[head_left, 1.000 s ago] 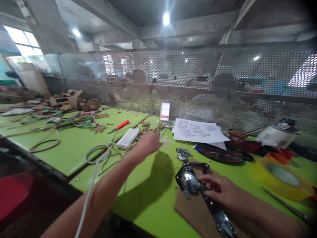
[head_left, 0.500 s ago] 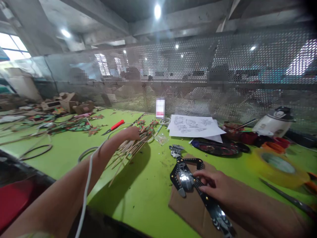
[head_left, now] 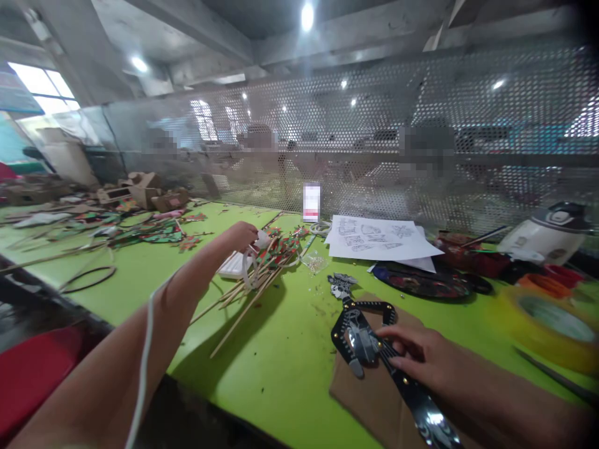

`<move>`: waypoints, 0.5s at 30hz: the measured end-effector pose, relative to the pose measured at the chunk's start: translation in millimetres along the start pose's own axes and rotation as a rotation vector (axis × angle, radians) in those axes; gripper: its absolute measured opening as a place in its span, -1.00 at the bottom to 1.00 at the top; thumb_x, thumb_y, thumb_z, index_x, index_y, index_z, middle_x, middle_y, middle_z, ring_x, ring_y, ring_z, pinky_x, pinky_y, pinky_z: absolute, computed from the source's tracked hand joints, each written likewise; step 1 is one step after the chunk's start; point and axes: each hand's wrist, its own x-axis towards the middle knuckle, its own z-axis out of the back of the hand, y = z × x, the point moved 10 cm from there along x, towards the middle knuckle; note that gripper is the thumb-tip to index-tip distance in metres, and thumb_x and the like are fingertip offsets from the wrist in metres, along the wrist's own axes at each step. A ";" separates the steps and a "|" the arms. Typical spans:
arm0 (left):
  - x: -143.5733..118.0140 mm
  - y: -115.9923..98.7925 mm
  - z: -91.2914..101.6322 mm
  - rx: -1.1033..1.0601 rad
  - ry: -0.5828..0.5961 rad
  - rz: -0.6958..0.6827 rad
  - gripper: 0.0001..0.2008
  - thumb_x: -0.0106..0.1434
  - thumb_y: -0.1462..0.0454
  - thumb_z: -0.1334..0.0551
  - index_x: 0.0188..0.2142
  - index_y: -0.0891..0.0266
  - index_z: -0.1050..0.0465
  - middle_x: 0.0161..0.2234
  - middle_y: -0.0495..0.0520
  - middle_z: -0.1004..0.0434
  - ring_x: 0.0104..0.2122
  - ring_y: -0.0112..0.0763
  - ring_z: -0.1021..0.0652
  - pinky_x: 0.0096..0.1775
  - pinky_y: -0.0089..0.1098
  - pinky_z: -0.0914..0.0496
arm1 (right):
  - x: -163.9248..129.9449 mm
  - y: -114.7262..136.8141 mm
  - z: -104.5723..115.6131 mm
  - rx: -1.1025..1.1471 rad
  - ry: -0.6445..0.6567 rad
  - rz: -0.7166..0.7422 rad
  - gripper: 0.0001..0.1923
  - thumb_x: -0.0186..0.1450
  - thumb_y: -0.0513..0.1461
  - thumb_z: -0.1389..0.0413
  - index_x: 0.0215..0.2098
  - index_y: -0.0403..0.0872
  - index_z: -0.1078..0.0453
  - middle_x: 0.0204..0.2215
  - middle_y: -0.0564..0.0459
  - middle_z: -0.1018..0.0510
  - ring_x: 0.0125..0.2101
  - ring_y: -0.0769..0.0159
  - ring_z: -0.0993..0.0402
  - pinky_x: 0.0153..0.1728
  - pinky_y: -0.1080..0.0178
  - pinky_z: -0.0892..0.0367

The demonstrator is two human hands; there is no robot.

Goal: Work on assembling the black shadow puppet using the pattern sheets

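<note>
My left hand (head_left: 241, 237) reaches far over the table, fingers closed around a small white corded piece (head_left: 263, 239) whose exact kind I cannot make out. A loop of white cord (head_left: 249, 274) hangs below it, beside a white block like a power strip (head_left: 231, 267). Thin sticks with red and green painted ends (head_left: 281, 246) lie in a bundle close by. My right hand (head_left: 421, 352) pinches the middle of a black jointed puppet figure (head_left: 362, 340) with brass-coloured studs and a grey patterned head. The puppet lies partly on a piece of cardboard (head_left: 365, 399).
Printed paper sheets (head_left: 384, 240), a dark paint palette (head_left: 421, 280), a roll of yellow tape (head_left: 547, 324) and a white appliance (head_left: 545, 234) stand toward the right. A phone (head_left: 311, 202) leans on the perforated screen. Painted cut pieces (head_left: 154, 231) cover the far left.
My left hand has lifted and drawn back leftward from the stick bundle, now with the white corded piece. The white block has come into sight; the red-handled knife is now hidden. My right hand keeps its hold.
</note>
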 end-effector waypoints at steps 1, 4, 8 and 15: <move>0.2 0.5 -3.0 -0.027 0.019 0.012 -0.74 0.38 0.23 -0.07 -0.06 0.34 -0.40 -0.22 0.15 -0.54 -0.33 -0.38 -0.58 -0.30 -0.35 -0.48 | -0.1 -0.3 0.1 -0.002 0.003 0.000 -0.63 0.16 -0.26 -0.11 -0.05 -0.02 -0.50 -0.47 0.08 -0.46 -0.45 0.32 -0.34 -0.43 0.28 -0.18; -1.6 -1.1 -13.1 -0.067 0.066 0.036 -0.69 0.37 0.30 0.05 -0.01 0.34 -0.36 -0.29 0.17 -0.60 -0.45 -0.41 -0.60 -0.40 -0.45 -0.45 | -1.0 0.1 0.9 -0.001 -0.011 -0.005 -0.64 0.16 -0.24 -0.13 -0.07 -0.03 -0.50 -0.46 0.08 -0.48 -0.45 0.32 -0.34 -0.42 0.28 -0.19; -8.1 -13.3 -33.5 0.016 0.142 0.010 -0.68 0.24 0.17 -0.11 -0.10 0.30 -0.43 -0.32 0.16 -0.61 -0.51 -0.36 -0.59 -0.41 -0.42 -0.44 | -1.5 -2.5 0.4 0.030 -0.035 -0.020 -0.62 0.14 -0.22 -0.15 -0.07 -0.06 -0.51 -0.43 0.04 -0.52 -0.42 0.27 -0.38 -0.38 0.25 -0.23; -17.3 -49.4 -59.2 0.242 0.224 -0.128 -0.46 -0.03 0.15 -0.28 -0.01 0.20 -0.42 -0.11 0.24 -0.57 -0.16 -0.09 -0.56 -0.17 -0.29 -0.41 | -1.5 -4.2 0.2 0.009 -0.027 -0.012 -0.62 0.16 -0.21 -0.15 -0.05 -0.04 -0.50 -0.42 0.04 -0.51 -0.41 0.26 -0.38 -0.37 0.23 -0.22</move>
